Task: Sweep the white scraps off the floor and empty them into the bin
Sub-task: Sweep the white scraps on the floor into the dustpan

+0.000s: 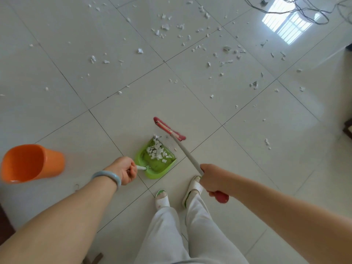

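A green dustpan (156, 165) sits on the tiled floor in front of my feet, with a pile of white scraps (156, 150) inside it. My left hand (124, 170) grips the dustpan's white handle. My right hand (211, 179) grips the grey shaft of a broom (185, 152); its red head (168, 128) rests on the floor just beyond the dustpan's mouth. Several loose white scraps (190, 37) lie scattered over the far tiles. An orange bin (31, 162) stands at the left, tipped toward me so its opening shows.
Dark cables (297, 8) trail across the floor at the top right. A dark piece of furniture (348, 128) stands at the right edge and another dark edge at the bottom left. My slippered feet (177, 193) stand just behind the dustpan.
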